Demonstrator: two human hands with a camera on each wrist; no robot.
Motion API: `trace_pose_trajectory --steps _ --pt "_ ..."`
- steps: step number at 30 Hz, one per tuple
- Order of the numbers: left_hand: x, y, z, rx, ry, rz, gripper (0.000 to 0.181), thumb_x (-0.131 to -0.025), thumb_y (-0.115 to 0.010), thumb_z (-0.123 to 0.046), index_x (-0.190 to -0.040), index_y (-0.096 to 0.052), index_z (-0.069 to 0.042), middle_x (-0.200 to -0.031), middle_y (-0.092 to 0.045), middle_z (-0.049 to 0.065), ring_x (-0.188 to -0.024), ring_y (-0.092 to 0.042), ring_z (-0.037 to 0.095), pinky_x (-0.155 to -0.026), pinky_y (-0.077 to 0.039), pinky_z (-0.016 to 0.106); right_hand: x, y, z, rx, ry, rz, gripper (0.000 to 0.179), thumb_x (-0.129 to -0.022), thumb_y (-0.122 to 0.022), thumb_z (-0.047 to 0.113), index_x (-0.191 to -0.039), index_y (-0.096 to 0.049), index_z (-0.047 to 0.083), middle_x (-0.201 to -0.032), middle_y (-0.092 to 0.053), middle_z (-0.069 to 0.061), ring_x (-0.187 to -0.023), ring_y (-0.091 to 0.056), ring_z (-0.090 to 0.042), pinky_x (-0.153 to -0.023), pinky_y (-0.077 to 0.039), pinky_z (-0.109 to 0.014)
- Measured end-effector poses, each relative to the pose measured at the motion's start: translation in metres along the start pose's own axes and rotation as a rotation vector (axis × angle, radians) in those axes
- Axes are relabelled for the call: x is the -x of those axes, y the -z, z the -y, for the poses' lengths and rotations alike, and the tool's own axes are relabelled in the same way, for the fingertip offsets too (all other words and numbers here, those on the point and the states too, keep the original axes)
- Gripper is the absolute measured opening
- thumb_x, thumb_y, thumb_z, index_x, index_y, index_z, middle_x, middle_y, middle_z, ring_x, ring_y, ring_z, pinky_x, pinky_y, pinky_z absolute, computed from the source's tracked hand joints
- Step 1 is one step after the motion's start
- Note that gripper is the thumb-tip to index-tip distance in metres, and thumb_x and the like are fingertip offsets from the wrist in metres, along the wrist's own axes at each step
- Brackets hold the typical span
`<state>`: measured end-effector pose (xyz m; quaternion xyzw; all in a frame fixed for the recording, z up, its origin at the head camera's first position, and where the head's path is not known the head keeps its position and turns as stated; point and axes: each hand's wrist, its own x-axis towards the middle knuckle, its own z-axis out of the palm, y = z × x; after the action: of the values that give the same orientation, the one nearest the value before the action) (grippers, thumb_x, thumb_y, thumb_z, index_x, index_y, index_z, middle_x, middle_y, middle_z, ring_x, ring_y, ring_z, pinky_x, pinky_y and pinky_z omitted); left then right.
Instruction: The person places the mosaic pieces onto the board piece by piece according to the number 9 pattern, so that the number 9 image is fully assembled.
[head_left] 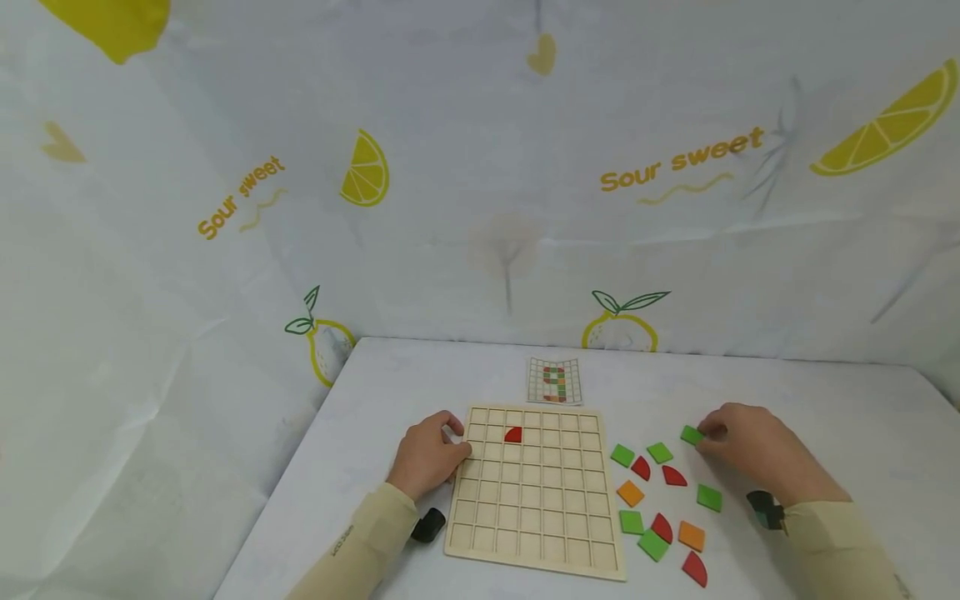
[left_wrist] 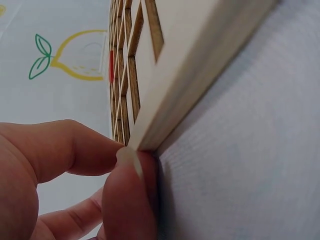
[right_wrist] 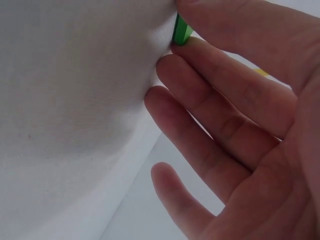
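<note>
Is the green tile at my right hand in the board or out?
Out: the right hand pinches the green tile to the right of the wooden grid board.

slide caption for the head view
Left hand holds the edge of a gridded board; right hand pinches a green tile.

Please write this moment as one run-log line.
left hand: holds grid board edge | right hand: pinches green tile | red quarter-circle: in grid board
</note>
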<state>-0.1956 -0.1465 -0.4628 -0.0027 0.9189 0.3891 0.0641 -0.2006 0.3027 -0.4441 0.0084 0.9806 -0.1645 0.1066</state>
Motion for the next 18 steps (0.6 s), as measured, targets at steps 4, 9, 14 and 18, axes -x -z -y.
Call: trace_pose_trajectory --steps 4,9,14,18 --pt "-0.0006 -0.0006 -0.0002 0.001 -0.003 0.000 0.021 -0.091 -0.074 -0.019 -0.109 -0.069 -0.012 -0.067 -0.066 0.000 -0.051 -0.062 0.015 -0.056 -0.045 0.032 0.0001 0.0002 -0.0018 0.001 -0.007 0.004 0.038 -0.089 -0.087 0.020 -0.115 -0.076 -0.006 -0.110 -0.075 -0.024 -0.103 -0.065 -0.044 -0.095 -0.056 -0.064" --pt "-0.0013 -0.0008 0.0003 -0.005 -0.001 -0.006 0.021 -0.090 -0.074 -0.020 -0.110 -0.069 -0.012 -0.067 -0.065 0.000 -0.052 -0.061 0.015 -0.057 -0.045 0.032 -0.0015 0.0003 -0.0025 -0.001 -0.018 0.013 0.040 -0.090 -0.087 0.022 -0.115 -0.076 -0.006 -0.111 -0.074 -0.025 -0.104 -0.065 -0.044 -0.096 -0.055 -0.066" --pt "-0.0013 -0.0009 0.0017 -0.007 0.004 -0.001 0.022 -0.091 -0.075 -0.020 -0.110 -0.069 -0.012 -0.067 -0.066 0.001 -0.051 -0.062 0.015 -0.057 -0.045 0.031 -0.0016 0.0002 -0.0008 -0.001 -0.021 0.022 0.039 -0.090 -0.087 0.022 -0.116 -0.076 -0.006 -0.111 -0.075 -0.024 -0.105 -0.065 -0.044 -0.097 -0.055 -0.065" --pt "-0.0014 -0.0009 0.0017 -0.008 0.000 0.001 0.022 -0.091 -0.075 -0.020 -0.110 -0.069 -0.012 -0.067 -0.066 0.001 -0.051 -0.062 0.015 -0.056 -0.045 0.031 -0.0007 0.0010 -0.0007 0.001 -0.019 0.022 0.039 -0.090 -0.086 0.022 -0.116 -0.076 -0.006 -0.112 -0.075 -0.024 -0.106 -0.065 -0.045 -0.098 -0.055 -0.066"
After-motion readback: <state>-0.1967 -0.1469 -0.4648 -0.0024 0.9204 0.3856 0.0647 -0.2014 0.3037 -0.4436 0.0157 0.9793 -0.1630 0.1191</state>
